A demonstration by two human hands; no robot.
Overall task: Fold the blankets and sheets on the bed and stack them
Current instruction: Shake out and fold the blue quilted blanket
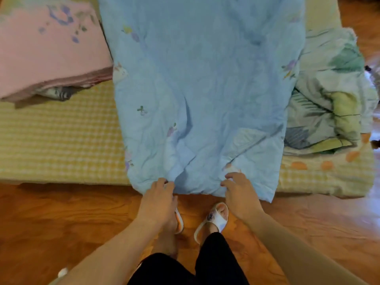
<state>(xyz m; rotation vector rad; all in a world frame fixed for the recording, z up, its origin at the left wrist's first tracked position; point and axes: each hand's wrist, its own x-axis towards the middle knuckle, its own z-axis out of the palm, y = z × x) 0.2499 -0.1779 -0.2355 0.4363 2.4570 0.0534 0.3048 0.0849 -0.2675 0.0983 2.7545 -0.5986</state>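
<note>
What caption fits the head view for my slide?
Both hands, left hand and right hand, at near edge of blue blanket on the bed.

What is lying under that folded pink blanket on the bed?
A grey-and-white patterned cloth peeks out beneath the pink blanket, on the yellow checked bedcover. How far it reaches underneath is hidden.

Head view, steeply downward from above the bed (61,140) edge, close

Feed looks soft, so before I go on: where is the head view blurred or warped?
Head view: whole frame soft; right edge past the green leaf-print bedding smears; bed edge bows, wide-angle; both hands on the blue blanket readable.
</note>
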